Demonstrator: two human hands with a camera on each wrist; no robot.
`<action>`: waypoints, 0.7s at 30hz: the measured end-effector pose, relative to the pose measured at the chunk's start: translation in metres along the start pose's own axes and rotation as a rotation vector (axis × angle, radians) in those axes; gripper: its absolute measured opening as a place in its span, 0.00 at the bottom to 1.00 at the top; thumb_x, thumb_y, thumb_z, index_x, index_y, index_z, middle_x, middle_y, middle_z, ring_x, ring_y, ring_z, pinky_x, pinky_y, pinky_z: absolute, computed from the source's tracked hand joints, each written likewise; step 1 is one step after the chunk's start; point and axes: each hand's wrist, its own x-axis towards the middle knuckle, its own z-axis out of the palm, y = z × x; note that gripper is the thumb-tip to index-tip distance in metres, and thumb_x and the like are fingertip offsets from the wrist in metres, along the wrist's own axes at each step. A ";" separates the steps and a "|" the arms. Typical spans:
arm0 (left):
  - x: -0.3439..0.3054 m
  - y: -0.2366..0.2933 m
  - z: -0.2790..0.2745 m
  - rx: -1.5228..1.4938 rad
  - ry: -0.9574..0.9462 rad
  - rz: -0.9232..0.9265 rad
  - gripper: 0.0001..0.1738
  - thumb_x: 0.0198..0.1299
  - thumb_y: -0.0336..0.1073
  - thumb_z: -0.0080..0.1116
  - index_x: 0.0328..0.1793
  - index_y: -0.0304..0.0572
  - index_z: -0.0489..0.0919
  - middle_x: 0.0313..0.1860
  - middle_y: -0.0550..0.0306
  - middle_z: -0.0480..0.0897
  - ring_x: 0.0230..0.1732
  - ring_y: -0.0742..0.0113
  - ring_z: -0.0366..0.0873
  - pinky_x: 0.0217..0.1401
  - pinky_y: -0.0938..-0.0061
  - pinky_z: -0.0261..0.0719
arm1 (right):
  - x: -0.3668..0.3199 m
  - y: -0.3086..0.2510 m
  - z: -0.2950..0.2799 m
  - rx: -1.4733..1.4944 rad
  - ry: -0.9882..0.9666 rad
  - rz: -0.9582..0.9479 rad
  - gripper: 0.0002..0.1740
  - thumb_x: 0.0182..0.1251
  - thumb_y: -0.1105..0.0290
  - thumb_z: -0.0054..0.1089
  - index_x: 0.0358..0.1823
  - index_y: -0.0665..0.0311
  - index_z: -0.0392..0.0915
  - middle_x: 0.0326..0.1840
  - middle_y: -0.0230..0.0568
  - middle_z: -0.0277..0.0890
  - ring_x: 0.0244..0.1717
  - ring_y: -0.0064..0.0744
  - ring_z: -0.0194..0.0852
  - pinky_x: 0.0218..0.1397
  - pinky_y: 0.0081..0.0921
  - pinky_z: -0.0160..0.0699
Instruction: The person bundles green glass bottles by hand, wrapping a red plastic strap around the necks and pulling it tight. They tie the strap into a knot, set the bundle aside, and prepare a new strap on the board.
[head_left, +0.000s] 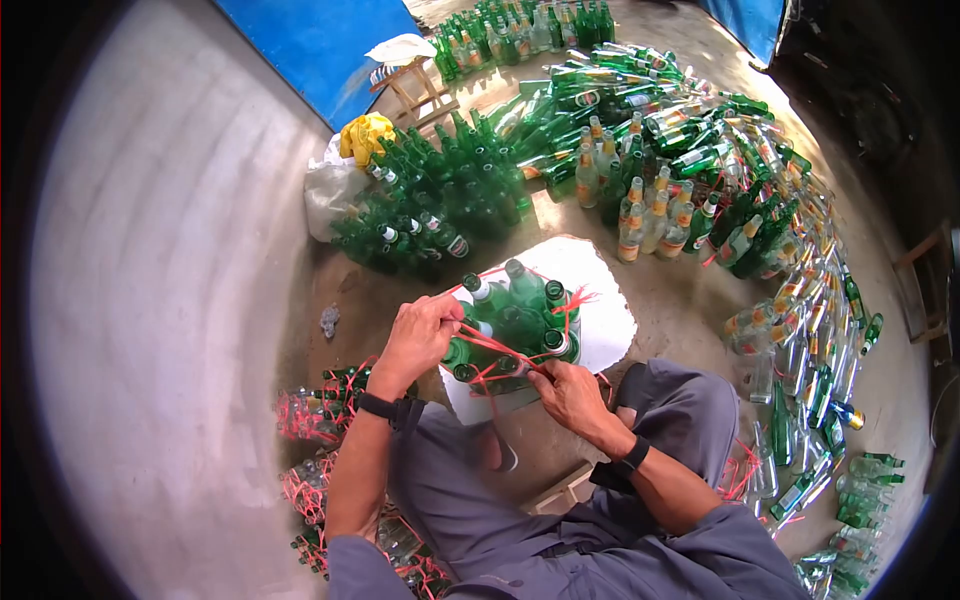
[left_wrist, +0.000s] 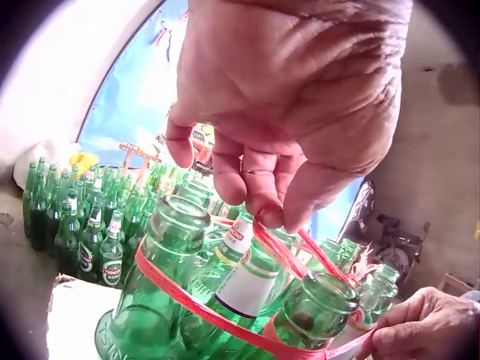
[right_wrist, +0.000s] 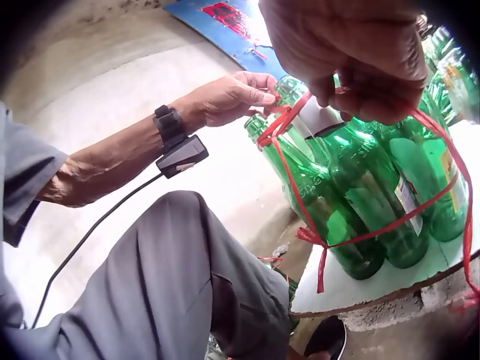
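Note:
A cluster of green glass bottles (head_left: 525, 287) stands upright on a white board (head_left: 605, 305) in front of the person. Red plastic twine (left_wrist: 202, 313) runs round the bottle necks and, lower down, round their bodies in the right wrist view. The left hand (head_left: 422, 338) pinches a doubled strand of twine between thumb and fingertips, above the bottle tops. At the near right side of the cluster, the right hand (head_left: 578, 398) pinches the twine close to a bottle neck. A frayed twine end (head_left: 572, 300) sticks out at the cluster's right.
Many loose bottles (head_left: 690, 130) lie heaped at the back and right. Upright green bottles (head_left: 430, 190) stand at the back left, beside a white sack (head_left: 335, 190). Twine-tied bottles (head_left: 310, 415) lie by the left leg. A wooden stool (head_left: 415, 92) is farther back.

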 end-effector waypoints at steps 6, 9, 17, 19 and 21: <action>0.004 -0.008 0.010 -0.071 0.094 0.083 0.03 0.60 0.22 0.59 0.39 0.35 0.81 0.33 0.48 0.82 0.36 0.53 0.80 0.41 0.63 0.77 | 0.001 0.001 0.004 0.018 0.001 -0.023 0.16 0.73 0.62 0.60 0.38 0.70 0.82 0.27 0.61 0.78 0.32 0.63 0.80 0.36 0.49 0.75; 0.007 -0.009 0.017 -0.101 0.136 0.090 0.04 0.61 0.22 0.58 0.39 0.36 0.82 0.33 0.49 0.81 0.35 0.53 0.80 0.40 0.63 0.77 | 0.002 0.002 0.005 0.016 0.006 -0.031 0.16 0.74 0.62 0.59 0.38 0.70 0.82 0.26 0.61 0.78 0.31 0.65 0.79 0.36 0.50 0.75; 0.013 -0.011 0.022 0.043 0.095 0.122 0.08 0.58 0.20 0.57 0.37 0.37 0.86 0.36 0.44 0.86 0.37 0.46 0.86 0.40 0.60 0.82 | 0.003 0.007 0.004 0.241 0.099 0.127 0.17 0.72 0.62 0.63 0.34 0.72 0.84 0.16 0.41 0.74 0.20 0.28 0.70 0.27 0.36 0.68; 0.011 -0.013 0.024 0.050 0.093 0.117 0.09 0.57 0.20 0.57 0.37 0.38 0.87 0.37 0.43 0.87 0.38 0.44 0.86 0.41 0.59 0.83 | 0.003 0.014 0.000 0.306 0.137 0.222 0.22 0.68 0.61 0.66 0.22 0.73 0.79 0.11 0.44 0.66 0.16 0.26 0.63 0.24 0.37 0.65; 0.007 -0.013 0.026 0.105 0.141 0.174 0.13 0.56 0.18 0.53 0.40 0.36 0.87 0.37 0.43 0.87 0.38 0.45 0.86 0.42 0.61 0.83 | 0.001 0.020 -0.002 0.348 0.167 0.231 0.20 0.67 0.64 0.67 0.22 0.73 0.79 0.11 0.39 0.63 0.18 0.18 0.56 0.23 0.32 0.62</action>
